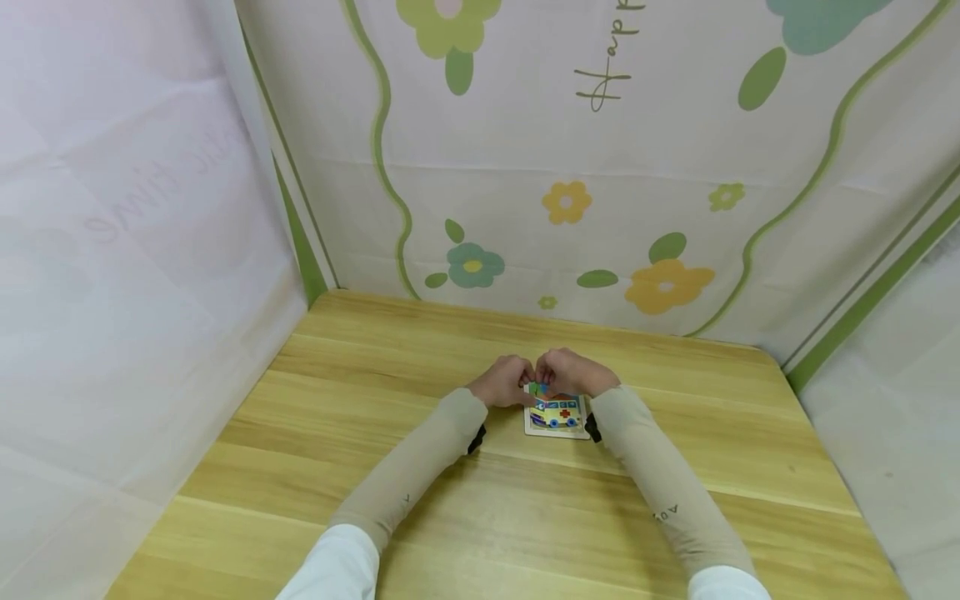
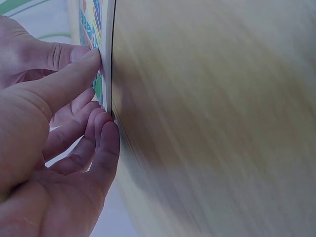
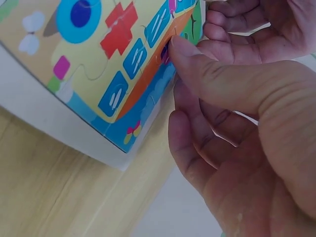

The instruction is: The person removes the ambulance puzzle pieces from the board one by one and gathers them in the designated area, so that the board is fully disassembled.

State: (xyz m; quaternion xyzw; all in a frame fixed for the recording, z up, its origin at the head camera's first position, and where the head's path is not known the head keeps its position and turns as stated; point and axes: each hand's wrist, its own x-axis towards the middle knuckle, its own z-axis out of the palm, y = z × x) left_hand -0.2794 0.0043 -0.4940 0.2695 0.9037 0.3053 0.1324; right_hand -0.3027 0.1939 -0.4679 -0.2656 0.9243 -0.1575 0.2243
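"Now, where is the picture puzzle point(image 1: 558, 417) placed, and how is it held?"

"It is placed on the wooden table point(image 1: 480, 508), toward the far side, between the sleeved forearms point(image 1: 420, 467). Its far-left corner is gripped by the left hand point(image 1: 507, 382): the left thumb point(image 2: 74, 81) is laid on the printed face, and the fingers point(image 2: 106, 143) are curled against the border. Its far edge appears to be pinched by the right hand point(image 1: 573, 372), the right thumb point(image 3: 202, 64) being set on the face by the orange stripe point(image 3: 148, 75), with the other fingers curled beyond the edge."

"Is a loose piece held there?"

"That cannot be told; the contact is covered by the fingertips."

"Which step is illustrated?"

"Presumably, a piece is being adjusted near the far-left corner. On the near side, around the red cross point(image 3: 119, 28), the picture appears assembled."

"How is this best done?"

"The puzzle should be kept flat and steadied by the left hand. Outlines and printed lines should be matched before force is applied; pressure is then best directed straight down through the thumb pad. Should resistance be met, the piece should be turned, not forced, since neighbouring pieces could be lifted. Tilting of the border should likewise be avoided."
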